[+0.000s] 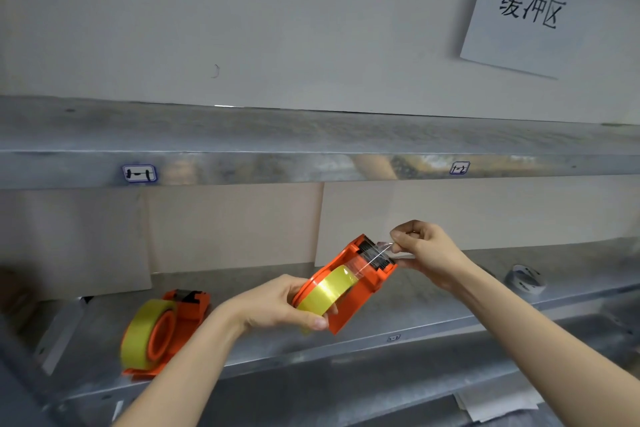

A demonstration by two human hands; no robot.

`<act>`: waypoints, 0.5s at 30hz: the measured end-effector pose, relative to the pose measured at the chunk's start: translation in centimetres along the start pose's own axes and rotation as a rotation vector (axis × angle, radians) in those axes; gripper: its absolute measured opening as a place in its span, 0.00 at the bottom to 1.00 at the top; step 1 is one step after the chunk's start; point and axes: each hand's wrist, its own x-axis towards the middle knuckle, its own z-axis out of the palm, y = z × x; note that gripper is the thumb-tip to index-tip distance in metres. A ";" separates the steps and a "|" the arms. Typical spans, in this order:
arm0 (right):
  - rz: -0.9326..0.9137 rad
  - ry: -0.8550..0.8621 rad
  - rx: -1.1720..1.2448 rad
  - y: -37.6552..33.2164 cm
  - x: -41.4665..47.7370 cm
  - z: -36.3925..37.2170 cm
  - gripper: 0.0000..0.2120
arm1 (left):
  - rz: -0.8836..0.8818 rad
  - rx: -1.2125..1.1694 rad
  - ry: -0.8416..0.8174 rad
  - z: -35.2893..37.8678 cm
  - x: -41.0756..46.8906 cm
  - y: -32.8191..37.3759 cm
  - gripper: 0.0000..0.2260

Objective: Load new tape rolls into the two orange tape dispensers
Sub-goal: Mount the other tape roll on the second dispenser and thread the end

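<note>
Gripping dispenser (367, 274) in left hand (277, 302), pinching tape end (382, 248) at 2 o'clock with right hand (426, 250). Flimsy, sticky; hold the tip

Even soft light — glare on metal shelf (311, 166), edges bowed, blurred.

Glossy orange plastic dispenser (349, 282), shiny yellow tape roll (330, 289), dull scuffed metal shelf (311, 135), matt paper sign (526, 7)
</note>
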 end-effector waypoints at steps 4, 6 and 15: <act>0.005 -0.023 0.001 -0.1 0.0 -0.3 0.07 | -0.004 0.020 -0.007 0.0 -0.3 0.1 0.10; 0.026 -0.070 0.047 -0.3 -0.2 -0.5 0.07 | -0.008 0.029 -0.010 0.1 -0.3 0.0 0.10; 0.111 -0.160 0.160 -0.4 -0.2 -1.3 0.06 | -0.013 0.060 0.015 0.5 -0.5 -0.4 0.13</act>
